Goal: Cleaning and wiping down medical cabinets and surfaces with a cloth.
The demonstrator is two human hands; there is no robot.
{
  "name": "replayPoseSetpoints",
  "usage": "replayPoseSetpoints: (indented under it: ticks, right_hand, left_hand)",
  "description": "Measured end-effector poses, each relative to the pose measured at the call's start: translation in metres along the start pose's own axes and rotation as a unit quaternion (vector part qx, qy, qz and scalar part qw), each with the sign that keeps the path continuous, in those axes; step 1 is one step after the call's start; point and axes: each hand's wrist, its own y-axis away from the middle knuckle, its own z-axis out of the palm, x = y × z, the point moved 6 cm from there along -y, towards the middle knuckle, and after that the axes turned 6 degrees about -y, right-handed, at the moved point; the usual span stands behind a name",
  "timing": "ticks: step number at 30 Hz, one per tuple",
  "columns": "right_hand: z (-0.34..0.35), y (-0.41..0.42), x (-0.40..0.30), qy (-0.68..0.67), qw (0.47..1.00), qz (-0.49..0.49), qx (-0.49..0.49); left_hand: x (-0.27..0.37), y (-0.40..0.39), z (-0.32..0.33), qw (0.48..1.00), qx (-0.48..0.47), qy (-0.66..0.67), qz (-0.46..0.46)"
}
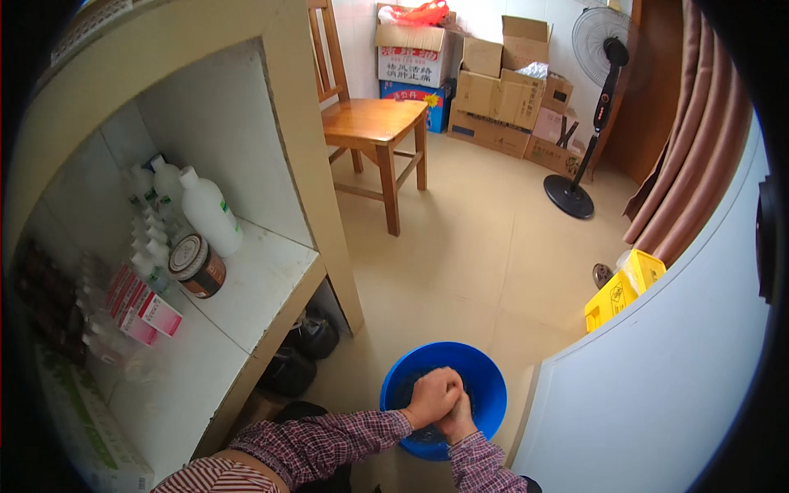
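Over a blue plastic basin (491,388) on the floor, my two hands are pressed together. My left hand (431,397) curls over my right hand (459,418) from the left side. Whether anything is between the palms is hidden. Water with a rippled, bubbly surface (428,435) shows in the basin below the wrists. Both forearms wear plaid sleeves (345,439), and the left one reaches in across the basin's near left rim.
At left, a tiled shelf (277,265) holds white plastic bottles (209,212), a brown jar (197,266) and small cartons (160,313). A pale cabinet (629,394) stands close at right, beside a yellow bin (616,296). Beyond are a wooden chair (376,120), cardboard boxes (499,92) and a pedestal fan (570,194).
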Motion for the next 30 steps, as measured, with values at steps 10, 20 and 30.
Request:
replayPoseSetpoints:
  ticks: [10,20,30]
  right_hand:
    - [0.030,0.067,-0.030,0.226,0.961,-0.141,0.072]
    - [0.079,0.120,-0.016,0.329,0.917,-0.198,0.105]
    - [0.108,0.224,-0.009,0.542,0.814,-0.152,0.142]
  left_hand:
    - [-0.037,0.015,-0.003,0.673,0.122,0.547,-0.483]
    - [-0.037,0.064,-0.011,0.483,0.126,0.719,-0.484]
    - [0.060,0.171,-0.060,0.486,-0.070,0.688,-0.534]
